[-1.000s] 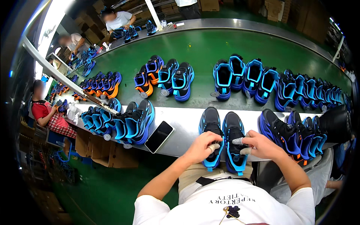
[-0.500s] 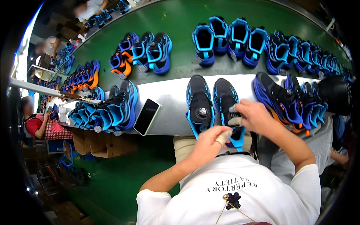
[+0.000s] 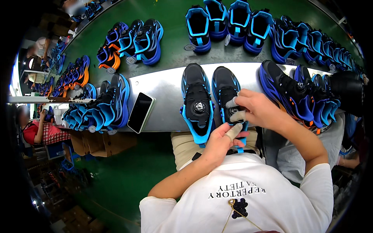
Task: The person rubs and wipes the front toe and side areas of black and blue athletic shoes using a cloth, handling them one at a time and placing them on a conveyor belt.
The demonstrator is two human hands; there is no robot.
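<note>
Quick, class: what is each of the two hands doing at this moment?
Left hand: closed on the heel of the right-side black shoe.
Right hand: fingers pinched at that shoe's tongue area; what it holds cannot be told.

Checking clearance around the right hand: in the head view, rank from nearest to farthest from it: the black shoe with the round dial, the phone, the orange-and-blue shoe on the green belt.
From the right hand:
1. Black shoe with the round dial, just to its left on the metal ledge.
2. Phone, farther left on the ledge.
3. Orange-and-blue shoe, far upper left on the green belt.
</note>
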